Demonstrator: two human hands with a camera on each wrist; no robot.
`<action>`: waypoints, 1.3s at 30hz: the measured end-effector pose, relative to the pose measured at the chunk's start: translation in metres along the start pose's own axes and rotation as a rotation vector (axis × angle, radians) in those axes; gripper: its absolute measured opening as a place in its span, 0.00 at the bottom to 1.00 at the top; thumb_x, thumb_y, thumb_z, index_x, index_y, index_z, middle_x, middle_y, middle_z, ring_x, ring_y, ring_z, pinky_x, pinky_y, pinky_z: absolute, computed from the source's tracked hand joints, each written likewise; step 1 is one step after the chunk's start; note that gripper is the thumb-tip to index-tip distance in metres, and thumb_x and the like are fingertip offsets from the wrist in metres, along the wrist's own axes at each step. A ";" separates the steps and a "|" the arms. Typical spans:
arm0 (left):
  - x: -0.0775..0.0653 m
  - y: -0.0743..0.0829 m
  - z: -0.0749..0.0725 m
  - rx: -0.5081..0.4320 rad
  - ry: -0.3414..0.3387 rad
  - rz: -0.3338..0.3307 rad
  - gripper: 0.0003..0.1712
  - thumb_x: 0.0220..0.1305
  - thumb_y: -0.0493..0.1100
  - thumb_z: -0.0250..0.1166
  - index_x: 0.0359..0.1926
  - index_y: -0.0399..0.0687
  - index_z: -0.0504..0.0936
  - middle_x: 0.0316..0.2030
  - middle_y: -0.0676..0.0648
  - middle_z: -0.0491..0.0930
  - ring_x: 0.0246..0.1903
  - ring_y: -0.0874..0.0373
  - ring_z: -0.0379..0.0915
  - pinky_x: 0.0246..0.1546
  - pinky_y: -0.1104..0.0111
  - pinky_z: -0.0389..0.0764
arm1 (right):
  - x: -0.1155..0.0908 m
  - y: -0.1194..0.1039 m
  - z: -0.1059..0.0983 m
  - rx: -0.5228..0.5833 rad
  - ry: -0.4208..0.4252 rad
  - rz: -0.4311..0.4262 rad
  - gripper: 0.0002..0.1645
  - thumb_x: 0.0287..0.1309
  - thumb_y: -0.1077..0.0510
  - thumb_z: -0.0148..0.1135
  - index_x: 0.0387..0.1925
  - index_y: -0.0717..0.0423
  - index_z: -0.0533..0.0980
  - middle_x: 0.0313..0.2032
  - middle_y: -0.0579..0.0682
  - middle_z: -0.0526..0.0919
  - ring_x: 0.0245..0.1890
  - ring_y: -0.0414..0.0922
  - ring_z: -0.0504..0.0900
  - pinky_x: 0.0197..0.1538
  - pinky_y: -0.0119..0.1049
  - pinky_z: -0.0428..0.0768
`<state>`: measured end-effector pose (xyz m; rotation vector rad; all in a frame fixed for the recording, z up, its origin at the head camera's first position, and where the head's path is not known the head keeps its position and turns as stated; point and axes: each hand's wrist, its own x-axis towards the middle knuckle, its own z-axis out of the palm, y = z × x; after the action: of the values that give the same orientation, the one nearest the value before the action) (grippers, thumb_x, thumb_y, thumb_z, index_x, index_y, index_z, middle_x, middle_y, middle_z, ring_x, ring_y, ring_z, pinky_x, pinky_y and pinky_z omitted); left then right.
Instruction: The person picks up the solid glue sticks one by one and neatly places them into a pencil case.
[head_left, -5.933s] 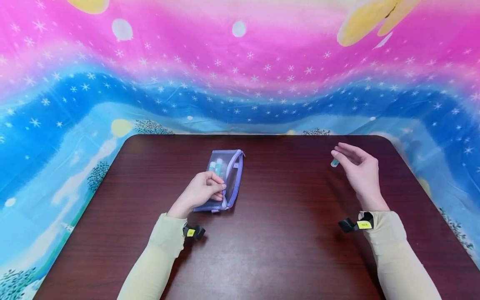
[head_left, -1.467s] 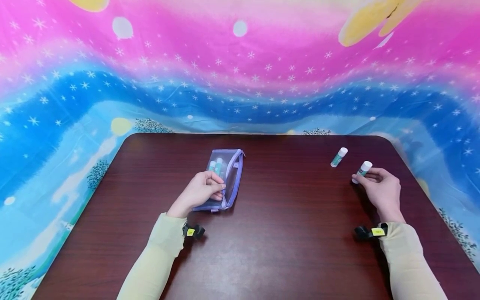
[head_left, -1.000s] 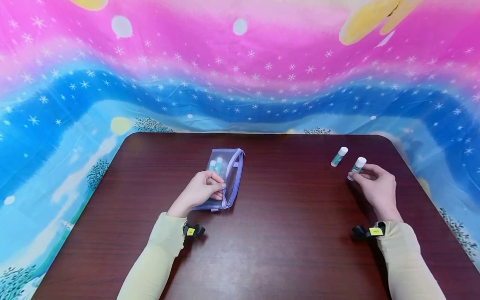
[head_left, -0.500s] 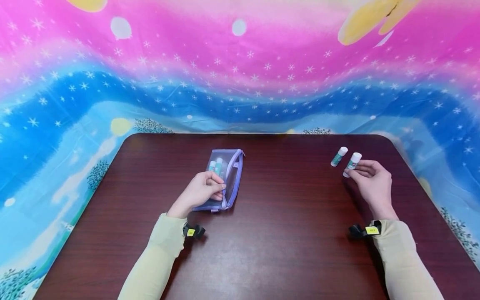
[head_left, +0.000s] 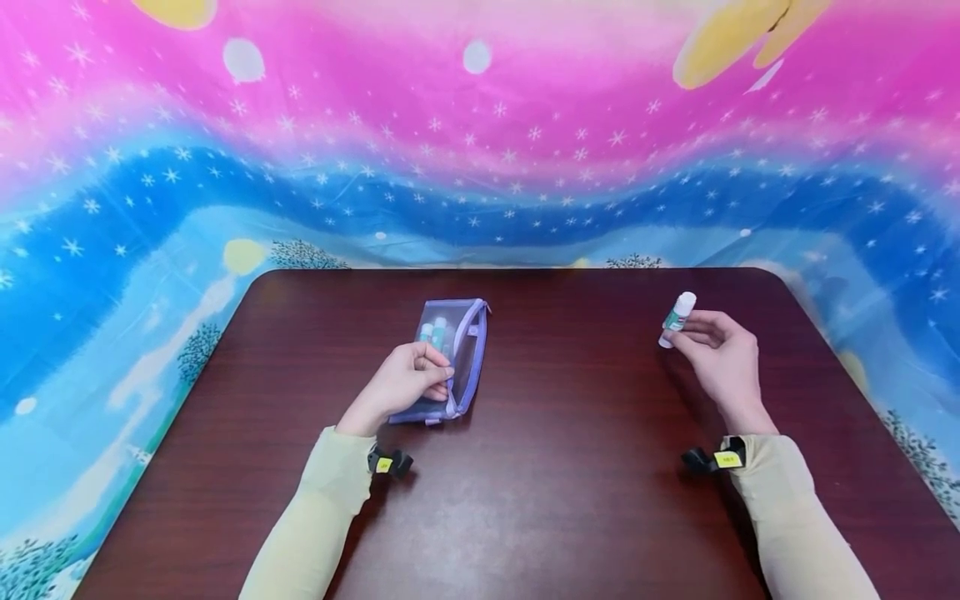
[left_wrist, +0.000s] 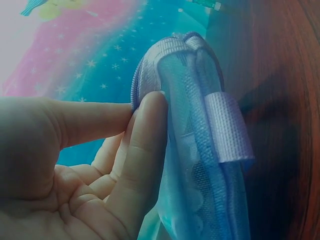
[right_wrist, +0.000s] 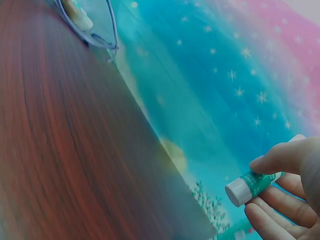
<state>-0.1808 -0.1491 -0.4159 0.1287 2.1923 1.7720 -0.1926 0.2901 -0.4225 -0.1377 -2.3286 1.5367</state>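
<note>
Pouch (purple-edged) is pinched between fingers and thumb by the left hand, a glue stick likewise by the right hand.

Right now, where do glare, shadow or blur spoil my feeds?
Head: pale glare on the table, clear of the pouch; left wrist: haze, dark shadow beside the pouch; right wrist: pouch blurred near the top edge, glue stick clearer.
</note>
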 end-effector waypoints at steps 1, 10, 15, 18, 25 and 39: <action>0.000 0.000 0.000 -0.003 -0.002 0.002 0.07 0.68 0.29 0.65 0.43 0.28 0.76 0.28 0.40 0.82 0.24 0.55 0.82 0.33 0.64 0.89 | -0.001 -0.002 0.002 0.002 -0.004 -0.006 0.23 0.58 0.64 0.74 0.54 0.65 0.78 0.40 0.41 0.85 0.39 0.33 0.84 0.42 0.20 0.82; 0.001 -0.003 0.000 0.003 0.001 -0.003 0.07 0.68 0.30 0.66 0.42 0.29 0.76 0.27 0.40 0.82 0.24 0.54 0.82 0.33 0.64 0.89 | -0.001 -0.019 0.021 0.007 -0.049 -0.073 0.23 0.57 0.64 0.75 0.54 0.66 0.80 0.40 0.47 0.86 0.38 0.35 0.84 0.43 0.21 0.82; 0.002 -0.005 0.000 -0.007 -0.009 0.001 0.07 0.68 0.29 0.65 0.43 0.28 0.76 0.27 0.40 0.82 0.24 0.55 0.82 0.33 0.64 0.89 | 0.001 -0.023 0.032 -0.003 -0.098 -0.079 0.23 0.58 0.66 0.73 0.55 0.70 0.78 0.41 0.52 0.86 0.38 0.36 0.84 0.43 0.21 0.82; 0.002 -0.004 0.000 -0.007 -0.006 0.002 0.07 0.69 0.29 0.65 0.43 0.28 0.76 0.27 0.40 0.82 0.24 0.55 0.82 0.32 0.64 0.89 | 0.001 -0.025 0.039 0.008 -0.120 -0.091 0.23 0.58 0.66 0.72 0.54 0.71 0.78 0.42 0.55 0.86 0.37 0.36 0.84 0.43 0.21 0.82; 0.001 -0.002 0.001 -0.006 -0.002 -0.002 0.06 0.69 0.29 0.65 0.42 0.29 0.76 0.28 0.39 0.82 0.24 0.55 0.81 0.32 0.64 0.89 | -0.002 -0.032 0.054 0.033 -0.176 -0.091 0.24 0.59 0.61 0.74 0.56 0.65 0.80 0.44 0.57 0.86 0.38 0.37 0.85 0.45 0.23 0.82; 0.001 0.000 -0.001 -0.007 -0.020 0.002 0.08 0.68 0.30 0.66 0.43 0.28 0.76 0.28 0.40 0.82 0.25 0.54 0.82 0.33 0.63 0.89 | -0.006 -0.040 0.081 0.063 -0.284 -0.056 0.26 0.61 0.55 0.75 0.57 0.61 0.80 0.46 0.59 0.86 0.41 0.41 0.86 0.44 0.27 0.84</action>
<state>-0.1825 -0.1501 -0.4159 0.1466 2.1723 1.7715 -0.2096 0.2016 -0.4161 0.1708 -2.4674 1.6935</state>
